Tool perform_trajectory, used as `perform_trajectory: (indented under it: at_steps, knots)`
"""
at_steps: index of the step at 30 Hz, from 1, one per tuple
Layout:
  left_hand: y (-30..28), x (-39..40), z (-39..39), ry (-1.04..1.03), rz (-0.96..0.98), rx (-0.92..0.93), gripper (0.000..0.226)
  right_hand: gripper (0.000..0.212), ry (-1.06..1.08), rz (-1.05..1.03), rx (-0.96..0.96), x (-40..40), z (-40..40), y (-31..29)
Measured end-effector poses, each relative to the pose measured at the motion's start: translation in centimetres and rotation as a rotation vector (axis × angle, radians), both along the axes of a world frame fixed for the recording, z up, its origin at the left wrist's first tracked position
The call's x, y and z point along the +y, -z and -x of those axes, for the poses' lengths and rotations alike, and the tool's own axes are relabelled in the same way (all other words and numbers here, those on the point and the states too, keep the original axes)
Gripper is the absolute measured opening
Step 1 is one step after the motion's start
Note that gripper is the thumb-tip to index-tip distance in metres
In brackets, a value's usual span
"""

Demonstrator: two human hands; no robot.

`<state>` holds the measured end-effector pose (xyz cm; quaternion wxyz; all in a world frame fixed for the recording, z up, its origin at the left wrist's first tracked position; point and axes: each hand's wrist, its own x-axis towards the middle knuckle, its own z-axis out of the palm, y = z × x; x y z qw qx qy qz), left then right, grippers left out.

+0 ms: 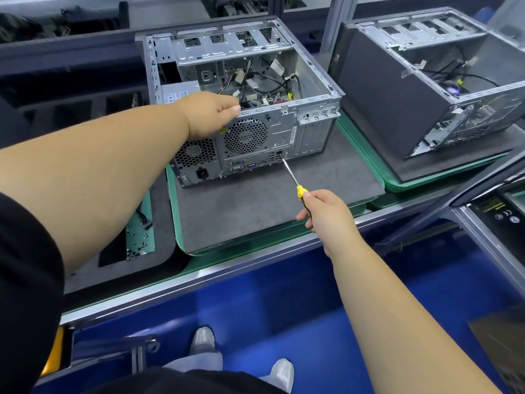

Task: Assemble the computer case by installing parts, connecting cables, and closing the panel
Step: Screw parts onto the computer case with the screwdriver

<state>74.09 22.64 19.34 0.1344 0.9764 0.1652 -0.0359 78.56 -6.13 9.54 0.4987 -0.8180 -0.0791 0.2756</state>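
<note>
An open computer case (255, 109) sits on a mat (255, 211) on the desk (199, 280); a second case (426, 89) stands right (screws (139, 245) lie near-left).

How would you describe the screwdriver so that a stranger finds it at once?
Start at the open computer case on the grey mat in the middle. The screwdriver points at its rear ports, gripped by the right hand. Its yellow-and-black handle and thin shaft set it apart.

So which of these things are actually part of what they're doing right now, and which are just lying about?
In use:
- open case, top edge held by the left hand
- screwdriver in the right hand, tip at the rear ports
- grey mat under the case

Lying about:
- second case to the right
- loose screws in the tray on the left
</note>
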Motion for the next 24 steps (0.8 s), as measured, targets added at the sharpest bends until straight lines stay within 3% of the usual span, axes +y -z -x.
perform_trajectory:
  at_steps: [24]
  knots:
    - [0.2,0.3,-0.2,0.033,-0.005,-0.02,0.039,0.016,-0.037,0.035,-0.003,3.6,-0.8,1.5]
